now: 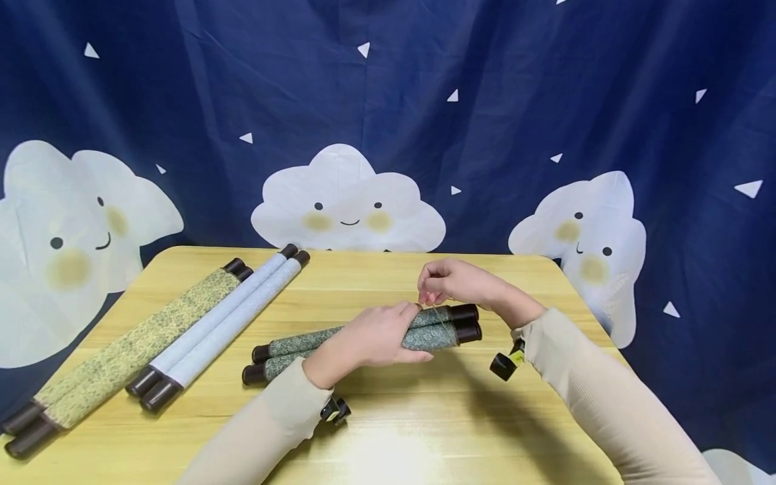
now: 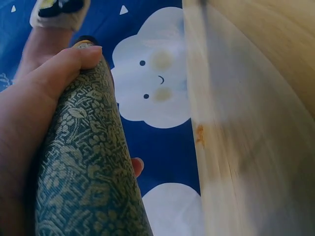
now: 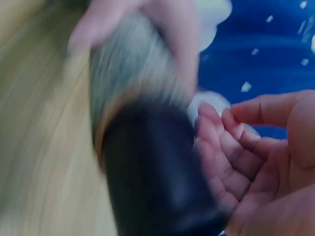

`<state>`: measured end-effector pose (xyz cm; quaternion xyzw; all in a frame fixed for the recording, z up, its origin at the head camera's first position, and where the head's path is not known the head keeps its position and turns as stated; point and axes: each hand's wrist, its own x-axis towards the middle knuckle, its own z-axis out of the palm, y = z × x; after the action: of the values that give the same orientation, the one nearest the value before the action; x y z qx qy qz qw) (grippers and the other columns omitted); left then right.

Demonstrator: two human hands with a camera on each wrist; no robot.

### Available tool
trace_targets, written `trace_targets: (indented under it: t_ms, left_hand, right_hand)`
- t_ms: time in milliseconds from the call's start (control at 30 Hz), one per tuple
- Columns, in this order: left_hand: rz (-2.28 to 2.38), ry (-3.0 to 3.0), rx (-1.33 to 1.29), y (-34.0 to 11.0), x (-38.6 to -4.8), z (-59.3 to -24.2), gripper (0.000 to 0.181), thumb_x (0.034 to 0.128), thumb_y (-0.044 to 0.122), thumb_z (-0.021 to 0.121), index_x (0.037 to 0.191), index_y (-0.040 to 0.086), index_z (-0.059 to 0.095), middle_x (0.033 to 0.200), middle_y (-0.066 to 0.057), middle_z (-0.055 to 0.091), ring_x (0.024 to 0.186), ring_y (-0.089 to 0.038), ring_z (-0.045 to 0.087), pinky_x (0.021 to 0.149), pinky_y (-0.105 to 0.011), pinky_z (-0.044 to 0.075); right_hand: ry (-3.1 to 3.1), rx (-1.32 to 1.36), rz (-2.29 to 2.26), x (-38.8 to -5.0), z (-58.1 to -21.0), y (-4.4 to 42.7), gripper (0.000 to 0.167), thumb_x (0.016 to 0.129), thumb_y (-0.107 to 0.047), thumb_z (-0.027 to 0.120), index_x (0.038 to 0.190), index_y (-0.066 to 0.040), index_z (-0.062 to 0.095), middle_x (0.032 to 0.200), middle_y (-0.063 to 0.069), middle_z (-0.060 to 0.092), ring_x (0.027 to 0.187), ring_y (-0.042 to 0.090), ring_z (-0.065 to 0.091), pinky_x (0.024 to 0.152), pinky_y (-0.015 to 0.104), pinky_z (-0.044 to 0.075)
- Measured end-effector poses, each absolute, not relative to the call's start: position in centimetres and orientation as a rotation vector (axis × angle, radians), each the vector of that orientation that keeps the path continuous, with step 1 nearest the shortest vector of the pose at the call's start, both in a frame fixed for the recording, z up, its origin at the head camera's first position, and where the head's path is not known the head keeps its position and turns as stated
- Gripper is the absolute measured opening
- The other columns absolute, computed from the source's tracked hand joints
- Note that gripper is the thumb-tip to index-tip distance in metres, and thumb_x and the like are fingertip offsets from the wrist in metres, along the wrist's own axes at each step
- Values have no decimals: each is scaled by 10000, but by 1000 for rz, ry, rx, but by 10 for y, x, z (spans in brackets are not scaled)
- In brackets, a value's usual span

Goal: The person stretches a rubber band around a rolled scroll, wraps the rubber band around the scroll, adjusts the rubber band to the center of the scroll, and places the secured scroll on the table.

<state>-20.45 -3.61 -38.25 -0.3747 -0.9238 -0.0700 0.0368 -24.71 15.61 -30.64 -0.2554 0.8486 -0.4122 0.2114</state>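
Observation:
A green patterned scroll (image 1: 439, 337), rolled in from both ends into two parallel rolls with dark brown end knobs, lies at mid-table. My left hand (image 1: 376, 333) grips it across the top, right of its middle. In the left wrist view, the thumb lies along the patterned scroll (image 2: 91, 147) and a fingertip shows past its far side. Above the scroll's right end, my right hand (image 1: 457, 281) pinches a thin cord (image 1: 438, 314) between thumb and fingers. The right wrist view shows the pinching right hand (image 3: 256, 157) beside a blurred dark knob (image 3: 157, 167); the cord is hard to see there.
To the left on the wooden table (image 1: 436, 417) lie a pale blue double-rolled scroll (image 1: 233, 316) and a yellow patterned one (image 1: 142, 337), both slanting, with dark knobs. Behind the table hangs a navy curtain (image 1: 303, 87) with white clouds.

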Motion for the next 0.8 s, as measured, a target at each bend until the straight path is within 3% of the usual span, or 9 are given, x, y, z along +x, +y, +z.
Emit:
trace_targets:
  t_ms: [167, 333, 500, 633, 800]
  left_hand:
    - [-264, -2842, -1065, -39, -208, -383, 876, 874, 717, 504, 1404, 23, 434, 1181, -77, 598, 989, -221, 629, 796, -345, 557]
    - [-278, -2829, -954, -43, -210, -378, 931, 890, 741, 427, 1506, 51, 320, 1354, -133, 536, 1156, -291, 578, 933, -413, 510]
    - [-353, -2819, -911, -48, -213, -372, 913, 872, 710, 508, 1501, 74, 327, 1329, -147, 543, 1036, -297, 629, 845, -413, 549]
    - [-497, -2792, -889, -53, -214, -370, 882, 845, 693, 572, 1478, 111, 377, 1283, -135, 568, 947, -291, 642, 788, -414, 558]
    - [-537, -2859, -844, -56, -215, -368, 1002, 788, 842, 442, 1520, 167, 326, 1367, -139, 524, 1021, -342, 624, 872, -464, 529]
  right_hand:
    - [2443, -815, -1140, -210, -295, 146, 147, 992, -53, 493, 920, -8, 613, 833, 72, 665, 773, 221, 637, 727, 357, 566]
    - [2586, -894, -1101, -179, -302, 143, 109, 1000, -92, 539, 924, -78, 616, 823, -3, 653, 749, 167, 641, 680, 304, 559]
    - [2599, -814, -1233, -161, -322, 154, 116, 1009, -157, 558, 963, -65, 611, 846, 20, 677, 768, 141, 655, 711, 293, 559]
    - [2525, -702, -1391, -154, -345, 168, 161, 1022, -182, 536, 977, -38, 595, 879, 82, 689, 823, 227, 677, 760, 330, 567]
    - [2358, -628, -1539, -148, -372, 177, 152, 1026, -96, 494, 998, 28, 577, 898, 147, 657, 865, 305, 669, 798, 365, 570]
